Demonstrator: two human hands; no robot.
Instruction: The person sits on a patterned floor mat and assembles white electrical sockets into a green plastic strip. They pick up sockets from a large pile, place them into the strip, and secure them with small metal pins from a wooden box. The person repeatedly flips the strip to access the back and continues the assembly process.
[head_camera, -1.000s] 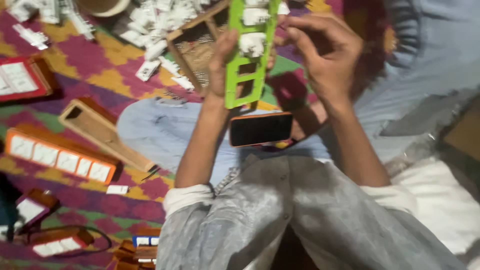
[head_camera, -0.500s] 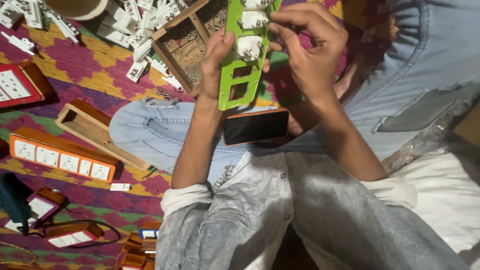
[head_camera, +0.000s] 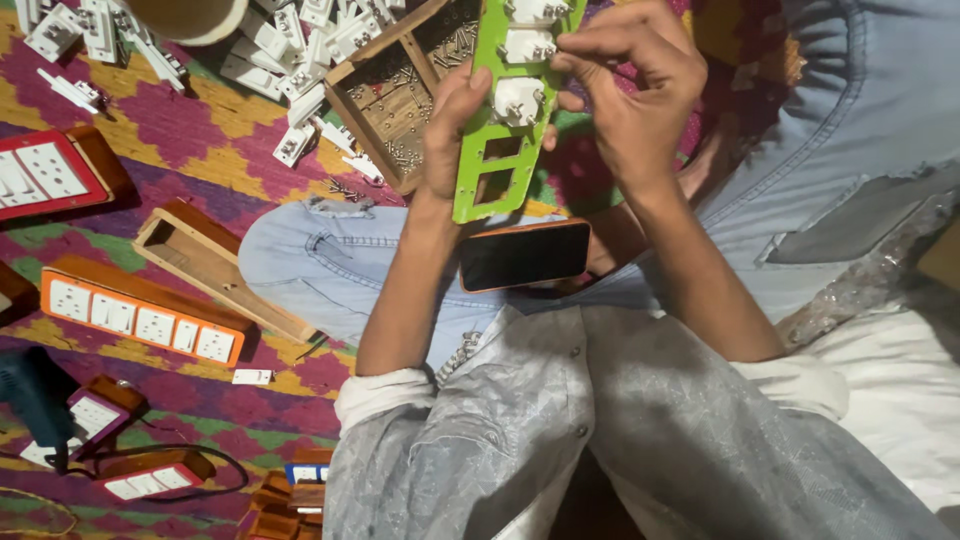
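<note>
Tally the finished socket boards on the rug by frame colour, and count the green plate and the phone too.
Orange-framed socket boards: 1
Red-framed socket boards: 2
Green plastic plate, held in left hand and right hand: 1
Black phone: 1
Total: 5

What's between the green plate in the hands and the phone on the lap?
Head view: nothing. Below the green plate, held by left hand and right hand, only bare jeans before the phone.

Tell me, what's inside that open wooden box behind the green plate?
The open wooden compartment box holds many small metal screws. The green plastic plate and left hand cover its right part.
</note>
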